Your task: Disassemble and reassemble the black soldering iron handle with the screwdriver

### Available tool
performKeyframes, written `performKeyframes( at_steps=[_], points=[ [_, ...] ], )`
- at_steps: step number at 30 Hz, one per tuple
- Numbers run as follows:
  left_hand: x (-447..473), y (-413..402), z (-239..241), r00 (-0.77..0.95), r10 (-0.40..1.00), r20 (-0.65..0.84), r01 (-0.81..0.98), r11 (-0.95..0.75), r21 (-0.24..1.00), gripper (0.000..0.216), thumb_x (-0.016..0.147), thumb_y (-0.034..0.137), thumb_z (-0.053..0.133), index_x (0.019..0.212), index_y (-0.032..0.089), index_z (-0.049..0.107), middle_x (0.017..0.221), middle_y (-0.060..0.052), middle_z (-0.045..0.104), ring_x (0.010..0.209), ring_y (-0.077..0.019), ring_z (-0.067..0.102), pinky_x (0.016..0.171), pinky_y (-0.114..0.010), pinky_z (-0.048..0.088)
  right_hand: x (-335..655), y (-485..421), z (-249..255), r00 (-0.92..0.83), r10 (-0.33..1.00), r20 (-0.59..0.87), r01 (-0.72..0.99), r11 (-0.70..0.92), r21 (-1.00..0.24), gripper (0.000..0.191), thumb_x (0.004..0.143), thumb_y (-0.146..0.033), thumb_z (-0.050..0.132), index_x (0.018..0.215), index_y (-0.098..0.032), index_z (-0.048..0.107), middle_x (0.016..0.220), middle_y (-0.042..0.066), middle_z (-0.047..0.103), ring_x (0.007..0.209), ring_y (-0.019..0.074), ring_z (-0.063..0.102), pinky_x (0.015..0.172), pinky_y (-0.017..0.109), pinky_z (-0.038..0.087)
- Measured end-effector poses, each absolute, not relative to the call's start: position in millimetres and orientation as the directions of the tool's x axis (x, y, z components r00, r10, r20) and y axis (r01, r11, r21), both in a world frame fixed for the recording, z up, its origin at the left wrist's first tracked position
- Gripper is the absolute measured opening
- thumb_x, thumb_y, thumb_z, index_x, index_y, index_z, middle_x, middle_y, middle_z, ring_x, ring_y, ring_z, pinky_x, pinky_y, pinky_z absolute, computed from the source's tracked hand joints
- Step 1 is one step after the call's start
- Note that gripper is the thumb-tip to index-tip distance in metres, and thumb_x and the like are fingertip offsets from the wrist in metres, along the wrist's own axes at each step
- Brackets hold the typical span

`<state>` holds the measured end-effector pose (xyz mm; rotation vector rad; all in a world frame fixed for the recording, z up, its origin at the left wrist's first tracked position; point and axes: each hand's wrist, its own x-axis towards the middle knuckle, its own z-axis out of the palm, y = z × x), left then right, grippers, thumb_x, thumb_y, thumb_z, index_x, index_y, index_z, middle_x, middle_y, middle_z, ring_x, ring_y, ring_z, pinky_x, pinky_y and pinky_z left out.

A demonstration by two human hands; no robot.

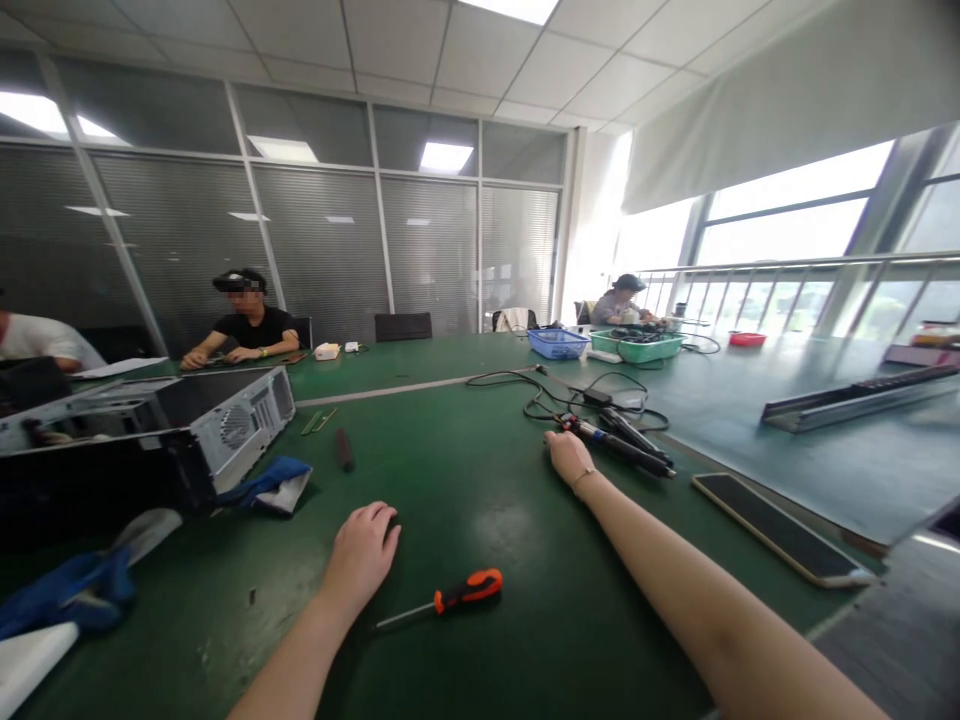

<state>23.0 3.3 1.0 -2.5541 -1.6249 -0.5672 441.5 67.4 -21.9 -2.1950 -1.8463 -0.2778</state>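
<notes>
My left hand (pixel 361 553) rests palm down on the green table (pixel 480 500), fingers loosely bent and holding nothing. An orange-handled screwdriver (pixel 457 594) lies just right of it, not touched. My right arm stretches forward. My right hand (pixel 570 456) is closed over the near end of a black electric screwdriver (pixel 626 450), which lies on the table with its cable (pixel 540 400) coiled behind it. A second black tool (pixel 630 430) lies alongside.
An open computer case (pixel 150 430) lies at the left, with blue cloths (pixel 270 483) beside it. A phone (pixel 780 525) lies at the right, a metal rail (pixel 855 398) beyond it. Blue (pixel 557 343) and green (pixel 637 346) baskets stand far back. Other people sit at the far side.
</notes>
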Motion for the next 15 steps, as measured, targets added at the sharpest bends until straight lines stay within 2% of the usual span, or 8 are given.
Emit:
performKeyframes(
  at_steps=[4,7,9,13,15],
  points=[
    [22.0,4.3,3.0,0.403,0.861,0.311,0.882,-0.456,0.119,0.038,0.09,0.031,0.038,0.112,0.014,0.063,0.121,-0.012,0.06,0.113,-0.0261,0.053,0.098,-0.04,0.042,432.6,58.6,-22.3,0.18,0.931,0.317,0.978,-0.135,-0.158,0.032,0.091,-0.03,0.05,0.12,-0.015,0.054,0.123,0.011,0.055,0.107,0.0211,0.055,0.091,0.041,0.046],
    [21.8,3.7,4.4,0.408,0.862,0.3,0.886,-0.453,0.099,0.041,0.089,0.031,0.036,0.113,0.012,0.063,0.122,-0.013,0.06,0.114,-0.0264,0.053,0.099,-0.04,0.042,427.8,51.5,-19.8,0.206,0.918,0.34,0.965,-0.133,-0.225,0.043,0.094,-0.02,0.037,0.135,-0.009,0.04,0.139,0.018,0.042,0.126,0.024,0.042,0.103,0.037,0.035],
    [21.9,4.7,4.2,0.402,0.867,0.295,0.891,-0.445,0.093,0.042,0.088,0.032,0.036,0.114,0.012,0.063,0.122,-0.013,0.06,0.114,-0.0266,0.054,0.098,-0.04,0.043,420.9,49.3,-17.7,0.18,0.927,0.329,0.962,-0.096,-0.257,0.05,0.093,-0.021,0.034,0.141,-0.007,0.032,0.144,0.019,0.036,0.13,0.0247,0.038,0.106,0.036,0.031],
    [22.4,7.9,2.8,0.39,0.874,0.29,0.894,-0.435,0.106,0.043,0.087,0.034,0.036,0.113,0.013,0.063,0.12,-0.013,0.061,0.113,-0.0271,0.054,0.096,-0.04,0.044,389.5,48.9,-16.1,0.015,0.962,0.274,0.954,0.068,-0.293,0.049,0.093,-0.033,0.034,0.134,-0.008,0.045,0.142,0.015,0.042,0.132,0.0247,0.036,0.11,0.037,0.025],
    [22.6,8.6,2.7,0.384,0.874,0.297,0.894,-0.433,0.117,0.043,0.087,0.035,0.035,0.113,0.013,0.063,0.12,-0.012,0.061,0.114,-0.0272,0.054,0.096,-0.041,0.044,366.2,47.1,-16.2,-0.076,0.962,0.262,0.936,0.16,-0.313,0.051,0.094,-0.037,0.033,0.134,-0.008,0.046,0.144,0.014,0.039,0.134,0.0244,0.032,0.112,0.037,0.023]
  ],
)
